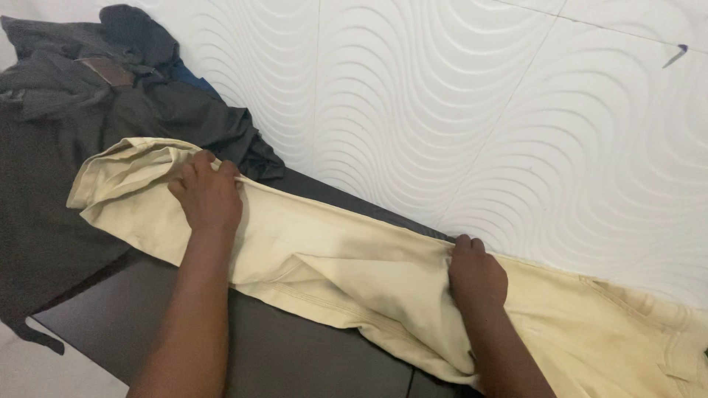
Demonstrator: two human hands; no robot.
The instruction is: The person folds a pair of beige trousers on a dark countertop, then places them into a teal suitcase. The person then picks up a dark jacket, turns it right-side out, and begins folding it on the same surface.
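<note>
Cream cotton trousers [354, 273]: lying stretched across the dark worktop [295, 354] beside the wall, waistband end running off frame at right. Left hand [209, 193] and right hand [478, 276] are pressing down, fingertips curling into folds; grip hidden. Dark heaped garments [88, 110]: partly cropped at left.

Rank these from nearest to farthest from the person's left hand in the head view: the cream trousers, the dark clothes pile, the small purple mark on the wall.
From the left hand:
1. Cream trousers, gripped under it.
2. Dark clothes pile, upper left.
3. Purple mark, far upper right.
</note>
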